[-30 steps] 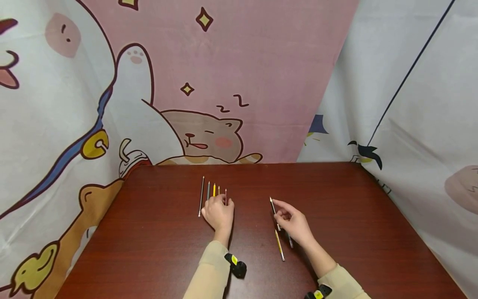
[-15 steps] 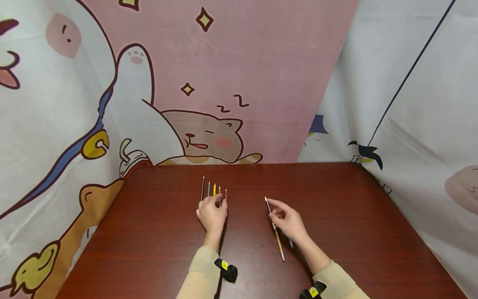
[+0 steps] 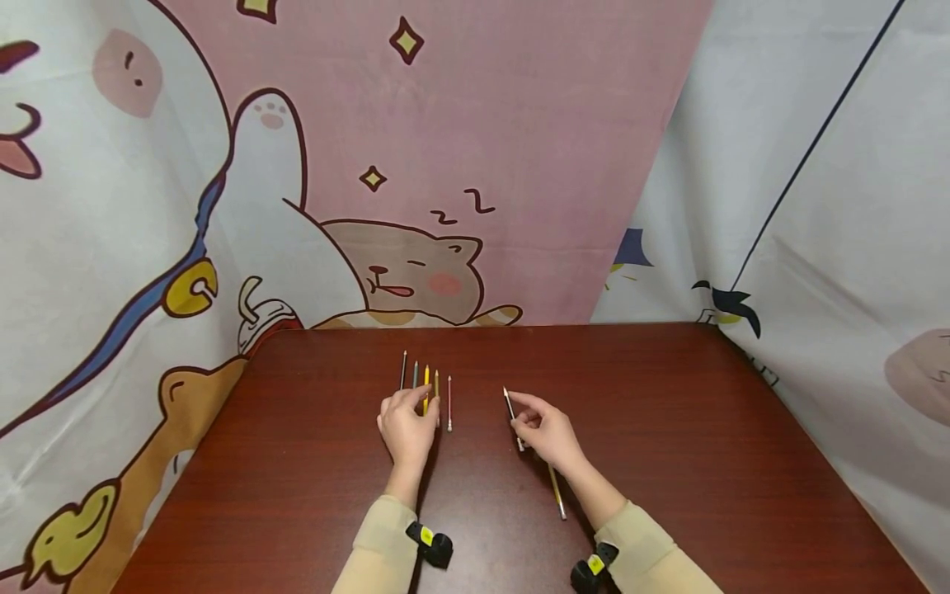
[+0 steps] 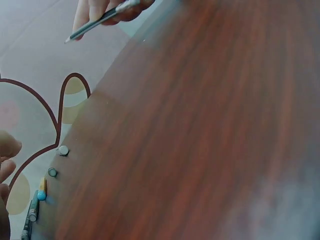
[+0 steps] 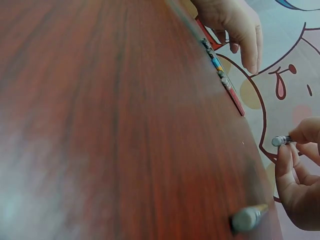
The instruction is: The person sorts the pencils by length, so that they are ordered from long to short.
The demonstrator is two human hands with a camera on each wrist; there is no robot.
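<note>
A pink and white cloth (image 3: 557, 165) printed with cartoon animals spans the back and sides, and the brown table (image 3: 668, 396) stretches in front of it. The cream left sleeve (image 3: 374, 549) and right sleeve (image 3: 653, 553) reach in from the near side. The left hand (image 3: 406, 422) is over a row of five pencils on the left part of the table, its fingers pointing down, relaxed and gripping nothing; whether a fingertip touches a pencil cannot be told. The right hand (image 3: 547, 429) pinches a dark pencil (image 3: 509, 404) between thumb and fingers, off the table, its pale point aimed away from the person. A black left camera (image 3: 438, 551) and right camera (image 3: 584, 577) sit at the wrists. In the row, from left to right, lie a black pencil (image 3: 403, 371), a blue pencil (image 3: 416, 375), a yellow pencil (image 3: 426, 379), a gold pencil (image 3: 436, 388) and a red pencil (image 3: 449, 404); the left hand hides the lower parts of the black and blue ones. A loose pencil (image 3: 557, 491), also yellow, lies on the table just nearer the person than the right hand.
</note>
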